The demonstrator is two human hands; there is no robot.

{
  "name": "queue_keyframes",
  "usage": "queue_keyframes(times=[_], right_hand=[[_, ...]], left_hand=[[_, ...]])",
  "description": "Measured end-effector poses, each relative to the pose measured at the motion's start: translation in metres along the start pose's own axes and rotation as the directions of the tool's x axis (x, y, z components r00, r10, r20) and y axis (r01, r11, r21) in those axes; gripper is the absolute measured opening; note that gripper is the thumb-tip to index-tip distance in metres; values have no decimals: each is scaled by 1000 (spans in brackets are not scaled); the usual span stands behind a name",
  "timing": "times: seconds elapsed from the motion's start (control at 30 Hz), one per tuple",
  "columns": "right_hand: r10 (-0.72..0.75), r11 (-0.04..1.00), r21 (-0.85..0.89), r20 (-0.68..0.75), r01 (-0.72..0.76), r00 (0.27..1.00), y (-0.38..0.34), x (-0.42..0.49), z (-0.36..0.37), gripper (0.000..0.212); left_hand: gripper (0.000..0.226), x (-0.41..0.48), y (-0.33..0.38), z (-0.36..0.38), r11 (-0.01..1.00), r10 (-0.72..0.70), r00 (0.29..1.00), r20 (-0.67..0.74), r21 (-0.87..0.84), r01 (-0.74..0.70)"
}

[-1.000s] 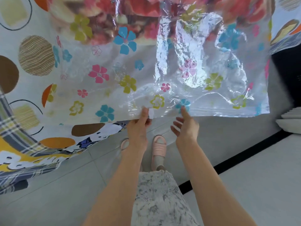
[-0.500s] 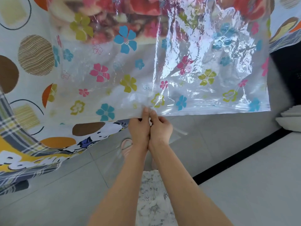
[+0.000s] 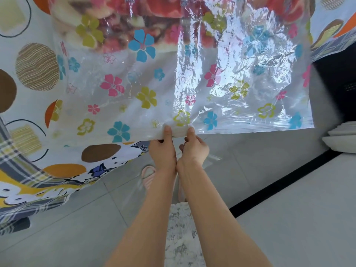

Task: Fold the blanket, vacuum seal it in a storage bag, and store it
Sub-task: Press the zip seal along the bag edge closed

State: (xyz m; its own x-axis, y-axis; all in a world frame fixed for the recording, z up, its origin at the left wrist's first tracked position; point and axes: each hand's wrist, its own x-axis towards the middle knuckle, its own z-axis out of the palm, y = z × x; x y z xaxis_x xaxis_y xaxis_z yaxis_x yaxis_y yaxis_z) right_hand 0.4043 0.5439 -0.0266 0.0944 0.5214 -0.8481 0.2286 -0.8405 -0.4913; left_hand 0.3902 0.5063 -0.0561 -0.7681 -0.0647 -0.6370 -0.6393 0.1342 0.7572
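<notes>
Left hand [image 3: 163,151], right hand [image 3: 194,149] pinch storage bag [image 3: 221,89] edge.

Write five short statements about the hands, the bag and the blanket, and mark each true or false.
1. The left hand and the right hand both pinch the near edge of the storage bag. True.
2. The blanket lies outside the storage bag. False: it shows through the plastic at the bag's far end.
3. The hands hold the bag's two near corners. False: they are side by side near the middle of that edge.
4. The bag is printed with coloured flowers. True.
5. The bag lies on a plain sheet. False: the sheet bears large circles.
</notes>
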Motion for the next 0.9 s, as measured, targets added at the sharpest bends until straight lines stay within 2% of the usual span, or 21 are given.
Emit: queue_keyframes(times=[0.1, 0.13, 0.17, 0.23, 0.3, 0.37, 0.4, 0.47, 0.53, 0.63, 0.73, 0.9], right_hand=[[65, 998, -32, 106, -62, 992, -10, 8, -13, 27], [90, 996, -18, 122, -88, 989, -16, 13, -20, 31], [112, 993, 15, 131, -115, 985, -24, 20, -28, 39], [122, 986, 101, 115, -133, 986, -41, 33, -40, 44], [81, 992, 100, -34, -78, 996, -53, 47, -49, 35], [-47, 999, -27, -222, 42, 974, -60, 59, -55, 27], [-112, 991, -94, -235, 92, 965, -65, 63, -57, 25], [-111, 987, -129, -152, 92, 982, -76, 69, -57, 22], [34, 999, 14, -33, -34, 999, -88, 75, -57, 18], [142, 961, 221, 131, -169, 981, -99, 82, -54, 38], [178, 947, 231, 198, -222, 964, -99, 87, -55, 40], [170, 965, 162, 221, -208, 960, -96, 91, -63, 24]], left_hand=[[18, -1, 3, 4, 981, -89, 996, -2, -176, 87], [12, -1, 2, 4, 966, -119, 993, 11, -231, 118], [12, -2, 2, 5, 948, -144, 989, 38, -280, 149], [24, -4, -1, 7, 914, -175, 973, 148, -343, 217], [24, -11, -6, 15, 911, -196, 951, 238, -314, 266], [24, -18, -8, 28, 904, -229, 942, 247, -304, 299], [30, -20, -8, 34, 894, -244, 939, 241, -319, 314], [39, -21, -7, 43, 874, -257, 939, 230, -359, 327], [37, -20, -8, 47, 871, -256, 941, 223, -370, 324], [30, -21, -8, 44, 903, -206, 951, 229, -331, 275], [26, -22, -7, 37, 925, -181, 948, 261, -284, 254], [23, -27, -5, 28, 922, -163, 930, 330, -284, 263]])
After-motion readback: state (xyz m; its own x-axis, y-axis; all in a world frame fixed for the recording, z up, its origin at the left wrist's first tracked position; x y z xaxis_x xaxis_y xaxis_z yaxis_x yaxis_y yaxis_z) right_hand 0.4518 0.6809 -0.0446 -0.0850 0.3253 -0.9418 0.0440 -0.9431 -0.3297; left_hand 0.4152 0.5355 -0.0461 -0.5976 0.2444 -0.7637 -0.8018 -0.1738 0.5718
